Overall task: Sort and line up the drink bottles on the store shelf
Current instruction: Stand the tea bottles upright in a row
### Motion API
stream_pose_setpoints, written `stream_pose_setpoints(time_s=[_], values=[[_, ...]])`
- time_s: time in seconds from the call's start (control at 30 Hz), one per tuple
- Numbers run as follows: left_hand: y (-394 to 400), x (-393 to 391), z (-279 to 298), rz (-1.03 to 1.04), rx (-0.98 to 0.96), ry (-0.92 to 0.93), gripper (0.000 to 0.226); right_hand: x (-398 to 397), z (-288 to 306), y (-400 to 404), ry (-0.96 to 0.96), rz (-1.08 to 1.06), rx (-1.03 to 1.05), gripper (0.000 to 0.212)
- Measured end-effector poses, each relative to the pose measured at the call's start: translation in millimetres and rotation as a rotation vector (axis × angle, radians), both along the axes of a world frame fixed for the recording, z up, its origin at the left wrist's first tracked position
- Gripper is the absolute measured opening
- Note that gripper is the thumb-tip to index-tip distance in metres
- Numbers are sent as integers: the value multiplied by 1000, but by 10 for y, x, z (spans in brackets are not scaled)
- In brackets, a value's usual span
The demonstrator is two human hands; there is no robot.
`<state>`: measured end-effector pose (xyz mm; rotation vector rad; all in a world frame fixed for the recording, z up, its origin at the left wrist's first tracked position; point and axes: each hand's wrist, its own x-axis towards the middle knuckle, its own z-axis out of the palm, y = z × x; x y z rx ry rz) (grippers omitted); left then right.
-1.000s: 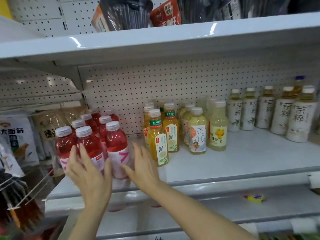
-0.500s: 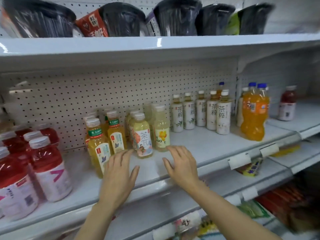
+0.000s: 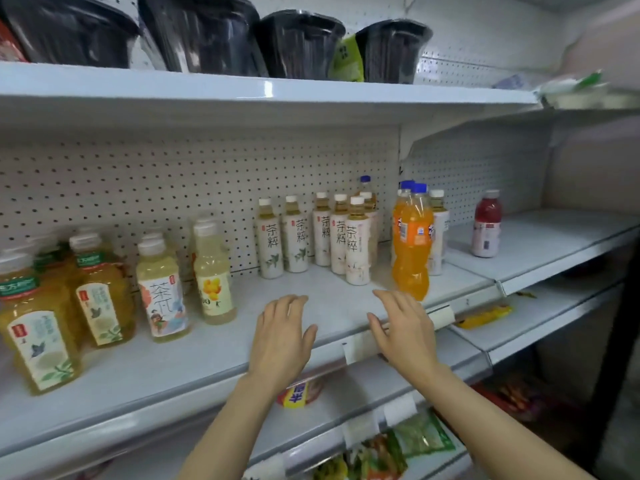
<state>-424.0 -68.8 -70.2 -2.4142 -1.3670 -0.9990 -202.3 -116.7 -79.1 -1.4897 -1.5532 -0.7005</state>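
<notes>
Sorting stands partly done: white-label tea bottles (image 3: 298, 233) at 12 o'clock sit loosely grouped, yellow tea bottles (image 3: 100, 292) at 9 o'clock ragged, orange soda bottle (image 3: 410, 244) misplaced (judged), while left hand (image 3: 280, 336) and right hand (image 3: 403, 329) hover open, empty.

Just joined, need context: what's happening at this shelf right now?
A person is sorting drinks on a store shelf. Both hands are open and empty: the left hand and right hand hover over the shelf's front edge, facing the white-label tea bottles and an orange soda bottle. Yellow tea bottles stand to the left.
</notes>
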Motion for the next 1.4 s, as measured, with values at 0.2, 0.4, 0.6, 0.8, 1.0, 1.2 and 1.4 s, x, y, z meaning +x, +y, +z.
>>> stream_pose_setpoints(time_s=[0.2,0.4,0.6,0.8,1.0,1.2,1.4], values=[[260,816,164,34,-107,-47,54,514,23,144,-25,8,-24,36],[846,1402,565,37,-262,-229,73,631,6,403,-12,-21,-28,34],[1411,1840,569,7,-315,-445,87,508,13,647,-2,-70,-11,38],[1820,1837,492,-7,-437,-374,75,305,72,991,83,-12,-8,38],[1896,1548,555,-17,-443,-384,66,3,296,1296,433,155,29,39],[1999,820,763,111,-272,-581,82,6,502,1726,599,88,-175,74],[2150,362,586,237,-360,-610,79,79,493,2176,681,27,-349,77]])
